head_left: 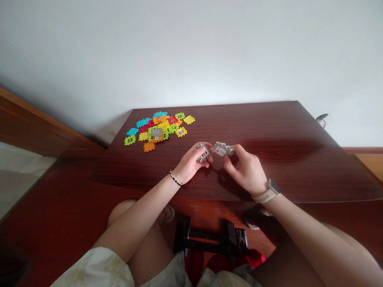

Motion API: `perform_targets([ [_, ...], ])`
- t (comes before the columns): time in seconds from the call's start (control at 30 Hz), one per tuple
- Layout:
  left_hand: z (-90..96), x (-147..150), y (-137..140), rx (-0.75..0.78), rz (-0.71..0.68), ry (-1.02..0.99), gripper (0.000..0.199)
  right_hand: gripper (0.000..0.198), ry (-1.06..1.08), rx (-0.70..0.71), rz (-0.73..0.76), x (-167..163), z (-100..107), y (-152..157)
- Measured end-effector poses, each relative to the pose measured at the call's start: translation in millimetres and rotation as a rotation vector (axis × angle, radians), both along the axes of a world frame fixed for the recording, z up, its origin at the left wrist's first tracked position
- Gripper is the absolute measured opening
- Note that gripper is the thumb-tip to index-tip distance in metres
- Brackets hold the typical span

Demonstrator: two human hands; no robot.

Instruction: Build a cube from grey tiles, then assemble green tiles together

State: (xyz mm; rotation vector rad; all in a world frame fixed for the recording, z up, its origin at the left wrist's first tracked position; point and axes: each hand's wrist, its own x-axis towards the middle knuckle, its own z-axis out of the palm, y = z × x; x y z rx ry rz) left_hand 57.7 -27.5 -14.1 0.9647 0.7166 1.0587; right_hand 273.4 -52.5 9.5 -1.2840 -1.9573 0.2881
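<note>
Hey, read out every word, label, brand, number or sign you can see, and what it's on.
No text can be read.
Gray pieces in the left hand and right hand: grid patterns, no legible lettering.
Watch: dark face, nothing legible.
Colored pieces on the table: too small to read any marks.

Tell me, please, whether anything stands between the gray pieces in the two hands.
No loose piece shows between them; only the left hand itself, around the left gray pieces, borders the narrow gap to the right gray pieces in the right hand. The colorful pieces lie off to the left.
</note>
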Motion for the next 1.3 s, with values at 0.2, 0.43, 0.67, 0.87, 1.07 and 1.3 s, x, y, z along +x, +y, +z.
perform_targets([
  [0.2,6.6,0,2,-0.069,0.014,-0.067,0.044,0.013,0.03,-0.046,0.019,0,1,0],
  [0.43,7.5,-3,5,-0.075,0.11,-0.056,0.045,0.016,0.019,-0.13,0.166,-2,-2,0],
  [0.67,-0.5,-4,7,0.179,0.225,0.036,0.026,0.013,0.07,-0.096,0.122,-1,-3,-1],
  [0.87,14.0,-9,4,0.537,0.268,0.184,0.029,0.008,0.046,0.081,0.283,7,4,-2],
  [1.07,22.8,-11,-6,0.689,0.201,0.288,0.019,0.009,-0.04,0.196,0.365,7,9,-3],
  [1.3,22.1,-10,-10,0.834,0.131,0.22,0.013,0.016,-0.052,0.272,0.381,5,7,0],
])
